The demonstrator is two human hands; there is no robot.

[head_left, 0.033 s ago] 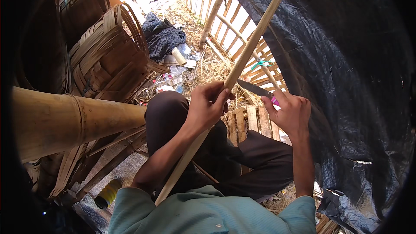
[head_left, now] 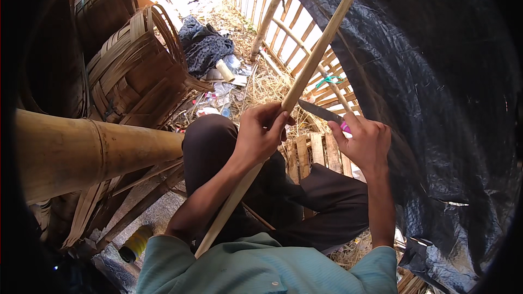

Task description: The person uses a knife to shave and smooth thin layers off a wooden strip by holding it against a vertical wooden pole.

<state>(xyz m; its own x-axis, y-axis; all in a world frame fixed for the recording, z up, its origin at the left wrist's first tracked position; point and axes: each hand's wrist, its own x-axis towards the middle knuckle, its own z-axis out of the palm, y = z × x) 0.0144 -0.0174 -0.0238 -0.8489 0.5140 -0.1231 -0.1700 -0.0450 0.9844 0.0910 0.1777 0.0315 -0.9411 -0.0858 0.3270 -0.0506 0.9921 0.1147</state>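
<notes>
A long, pale bamboo strip [head_left: 318,51] slants from beside my torso up to the top right. My left hand [head_left: 261,130] is closed round its middle, thumb pressed against the strip. In my right hand [head_left: 365,140] is a knife [head_left: 320,111] with a dark blade and a pink handle, mostly hidden by the fingers. The blade points left, its tip close to the strip just beyond my left hand; I cannot tell whether it touches.
A thick bamboo pole [head_left: 103,147] juts in from the left beside my knee. Woven baskets [head_left: 133,65] stand behind it. Black plastic sheeting [head_left: 430,87] hangs at the right, next to a slatted bamboo fence [head_left: 289,27]. Dark cloth [head_left: 201,41] and litter lie ahead.
</notes>
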